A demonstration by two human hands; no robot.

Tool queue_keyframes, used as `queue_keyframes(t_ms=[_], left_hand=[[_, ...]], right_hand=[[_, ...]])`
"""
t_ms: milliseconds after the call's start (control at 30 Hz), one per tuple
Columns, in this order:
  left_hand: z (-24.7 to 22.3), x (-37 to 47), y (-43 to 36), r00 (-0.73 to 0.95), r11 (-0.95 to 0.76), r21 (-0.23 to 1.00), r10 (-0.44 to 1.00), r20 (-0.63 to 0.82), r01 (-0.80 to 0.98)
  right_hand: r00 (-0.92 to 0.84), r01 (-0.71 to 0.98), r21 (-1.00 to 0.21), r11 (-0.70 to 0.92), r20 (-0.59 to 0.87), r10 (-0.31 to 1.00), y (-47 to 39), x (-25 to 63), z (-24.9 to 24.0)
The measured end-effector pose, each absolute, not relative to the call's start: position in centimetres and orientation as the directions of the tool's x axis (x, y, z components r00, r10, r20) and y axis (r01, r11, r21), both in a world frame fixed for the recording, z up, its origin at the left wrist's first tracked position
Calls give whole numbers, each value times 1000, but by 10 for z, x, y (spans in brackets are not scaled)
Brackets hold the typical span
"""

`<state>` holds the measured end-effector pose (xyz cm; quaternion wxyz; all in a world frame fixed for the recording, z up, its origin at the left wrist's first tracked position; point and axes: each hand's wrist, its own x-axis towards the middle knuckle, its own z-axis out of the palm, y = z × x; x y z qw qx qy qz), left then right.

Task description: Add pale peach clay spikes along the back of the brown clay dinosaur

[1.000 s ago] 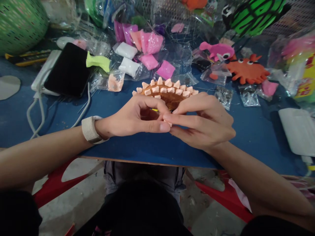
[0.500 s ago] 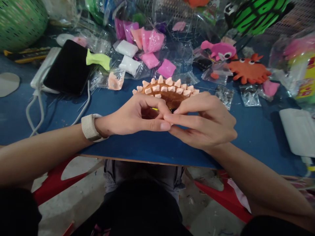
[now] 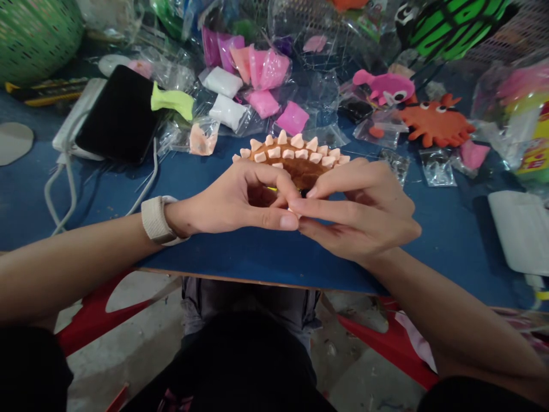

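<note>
My left hand [image 3: 253, 197] and my right hand [image 3: 364, 209] meet above the table near its front edge. Their thumbs and fingertips pinch a tiny pale peach piece of clay [image 3: 294, 212], mostly covered by the fingers. Just behind them lies a brown clay figure [image 3: 300, 170] edged with rows of peach clay spikes and lumps. My hands hide its lower part; a bit of yellow shows between the left fingers. An opened packet of peach clay [image 3: 203, 138] sits beyond my left hand.
Bagged pink clay [image 3: 292, 117] and white clay [image 3: 228, 110] lie at the back. At left are a black phone [image 3: 120, 114], a white cable [image 3: 148, 186] and a cutter knife [image 3: 47, 91]. An orange clay crab [image 3: 440, 121] and a white power bank [image 3: 521, 229] are at right.
The fingertips have shifted slightly, and a little of the peach clay piece now shows between them. The camera view has moved a touch; the figure behind stays put.
</note>
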<state>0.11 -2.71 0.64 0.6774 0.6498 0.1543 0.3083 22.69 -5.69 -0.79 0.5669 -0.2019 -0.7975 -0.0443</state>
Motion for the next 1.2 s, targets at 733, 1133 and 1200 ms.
queue_keyframes(t_ms=[733, 1133, 1200], left_hand=[[6, 1, -28, 762, -61, 976, 616, 200, -208], [6, 0, -27, 774, -56, 979, 604, 191, -198], [5, 0, -27, 773, -55, 979, 606, 188, -196]], right_hand=[[-273, 374, -143, 917, 927, 256, -55, 225, -8], [-286, 337, -164, 927, 920, 267, -56, 227, -8], [-285, 343, -145, 928, 925, 250, -56, 227, -8]])
